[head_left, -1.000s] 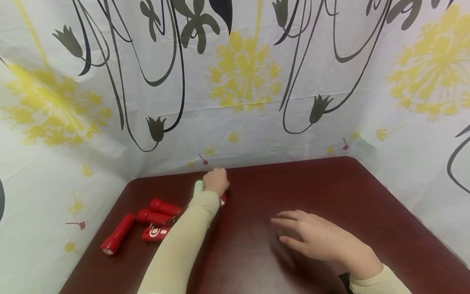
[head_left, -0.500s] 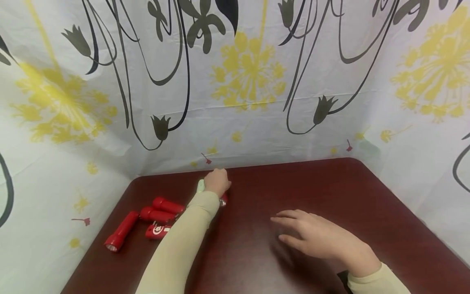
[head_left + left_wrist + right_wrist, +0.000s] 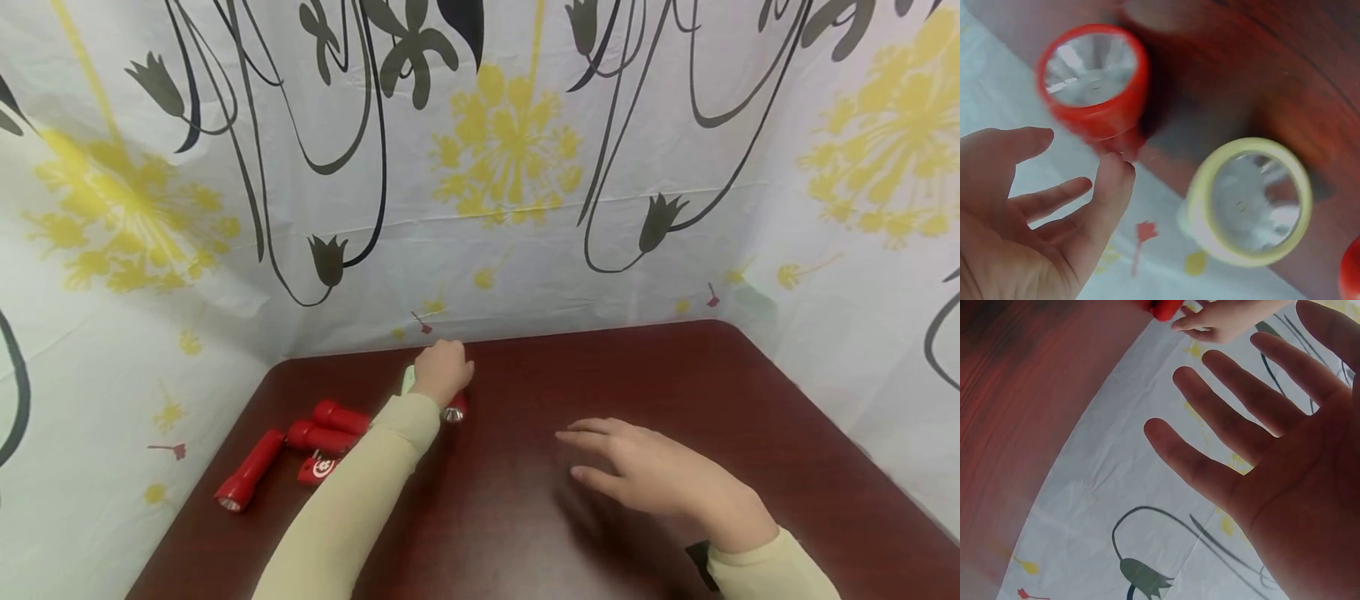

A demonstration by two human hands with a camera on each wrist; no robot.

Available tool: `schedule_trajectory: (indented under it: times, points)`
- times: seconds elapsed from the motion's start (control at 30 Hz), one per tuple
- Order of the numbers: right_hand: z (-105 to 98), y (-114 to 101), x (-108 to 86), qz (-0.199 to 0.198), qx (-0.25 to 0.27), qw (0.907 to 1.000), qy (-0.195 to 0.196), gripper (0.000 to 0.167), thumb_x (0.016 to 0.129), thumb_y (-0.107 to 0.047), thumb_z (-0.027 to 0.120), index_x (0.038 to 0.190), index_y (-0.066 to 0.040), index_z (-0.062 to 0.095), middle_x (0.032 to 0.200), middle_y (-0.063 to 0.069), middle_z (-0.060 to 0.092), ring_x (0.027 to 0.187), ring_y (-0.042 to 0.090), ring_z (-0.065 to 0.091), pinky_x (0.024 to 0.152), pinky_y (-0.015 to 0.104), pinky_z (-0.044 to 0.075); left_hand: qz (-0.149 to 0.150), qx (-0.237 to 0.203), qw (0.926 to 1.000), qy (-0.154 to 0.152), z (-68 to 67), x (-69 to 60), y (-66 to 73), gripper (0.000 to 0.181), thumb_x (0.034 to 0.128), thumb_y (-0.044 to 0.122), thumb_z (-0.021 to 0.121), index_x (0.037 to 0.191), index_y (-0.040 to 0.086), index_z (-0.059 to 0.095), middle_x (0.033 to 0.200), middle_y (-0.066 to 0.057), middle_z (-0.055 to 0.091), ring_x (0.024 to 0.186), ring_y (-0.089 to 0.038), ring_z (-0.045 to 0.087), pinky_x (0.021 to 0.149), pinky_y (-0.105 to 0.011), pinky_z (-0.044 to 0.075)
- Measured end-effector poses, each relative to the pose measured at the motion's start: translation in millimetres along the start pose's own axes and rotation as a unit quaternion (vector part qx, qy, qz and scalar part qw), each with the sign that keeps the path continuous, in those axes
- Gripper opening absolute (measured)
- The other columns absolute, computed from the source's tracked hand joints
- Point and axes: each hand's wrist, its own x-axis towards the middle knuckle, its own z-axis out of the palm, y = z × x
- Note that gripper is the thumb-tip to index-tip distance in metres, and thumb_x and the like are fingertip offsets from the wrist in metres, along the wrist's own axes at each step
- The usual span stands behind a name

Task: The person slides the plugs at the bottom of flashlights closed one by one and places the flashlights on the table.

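Note:
At the far left-centre of the table my left hand (image 3: 442, 372) is by a red flashlight (image 3: 453, 410), partly hidden in the head view. In the left wrist view this red flashlight (image 3: 1094, 115) shows its lens end; fingertips touch or nearly touch its body while the thumb stands apart, not closed round it. Beside it is a pale yellow-green flashlight (image 3: 1194, 219), its end also peeking out left of the hand in the head view. My right hand (image 3: 660, 479) hovers over the right half of the table, fingers spread and holding nothing, as the right wrist view confirms.
Several red flashlights lie at the table's left: one (image 3: 251, 469) near the edge, two (image 3: 341, 417) side by side. A red piece with a white emblem (image 3: 321, 468) is partly behind the left forearm. Patterned white sheeting (image 3: 480, 250) hangs round the dark red table (image 3: 585, 375).
My left hand has shifted slightly up and away, so more of the red flashlight's lens end shows. The left forearm has swung a little left. My right hand has risen very slightly.

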Motion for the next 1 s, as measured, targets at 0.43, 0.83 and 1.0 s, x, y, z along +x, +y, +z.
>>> schedule_trajectory:
  times: [0.43,0.83,1.0]
  points:
    - [-3.5,7.8,0.6,0.025,0.043,0.9979,0.041,0.054,0.105,-0.041,0.065,0.155,-0.022,0.056,0.158,0.009,0.055,0.147,0.037,0.052,0.115,0.061,0.047,0.064,0.000,0.9970,0.044,-39.8,-67.5,-1.7,0.033,0.1023,0.041,0.065,0.110,0.010,0.070,0.104,-0.011,0.073,0.094,-0.033,0.073,0.081,-0.049,0.062]
    - [2.8,14.3,-4.1,0.052,0.053,0.9960,0.049,0.059,0.105,-0.044,0.066,0.156,-0.018,0.055,0.160,0.016,0.052,0.147,0.044,0.050,0.113,0.066,0.046,0.088,-0.071,0.9923,0.050,-54.8,-137.4,-20.0,0.043,0.0925,0.037,0.078,0.126,0.012,0.073,0.124,-0.011,0.073,0.108,-0.028,0.069,0.088,-0.046,0.065]
    - [6.5,15.9,-8.2,0.054,0.042,0.9950,0.073,0.058,0.103,-0.042,0.068,0.154,-0.015,0.057,0.157,0.017,0.054,0.144,0.044,0.054,0.111,0.066,0.048,0.082,-0.082,0.9920,0.050,-50.4,-158.7,-26.8,0.040,0.0940,0.036,0.077,0.126,0.012,0.073,0.127,-0.012,0.072,0.112,-0.032,0.069,0.092,-0.052,0.063]
